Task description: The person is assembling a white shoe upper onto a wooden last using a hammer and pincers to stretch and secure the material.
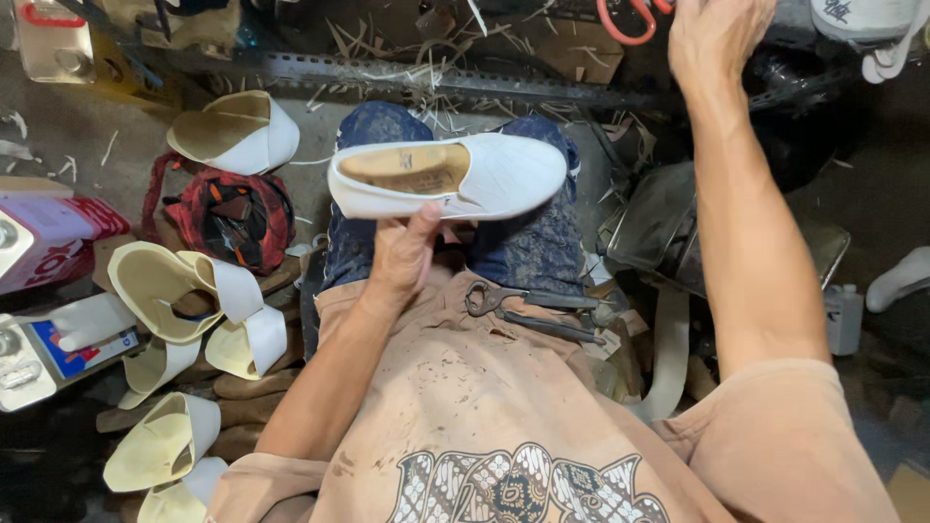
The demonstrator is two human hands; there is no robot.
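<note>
My left hand (402, 254) grips a white slip-on shoe (455, 174) from below, holding it on its side above my knees, toe to the right, with the tan inside showing. My right hand (715, 34) is stretched far forward to the top edge, close to orange-handled scissors (628, 21); its fingers are cut off by the frame. Dark metal pliers (528, 305) rest on my lap, on the peach shirt.
Several white and cream shoe uppers (199, 291) lie stacked at my left, one more (237, 131) farther off. A red plaid cloth bundle (228, 215) sits between them. Boxes (48, 237) are at far left. A metal rail (407, 76) with scraps crosses ahead. A small white bottle (845, 315) stands right.
</note>
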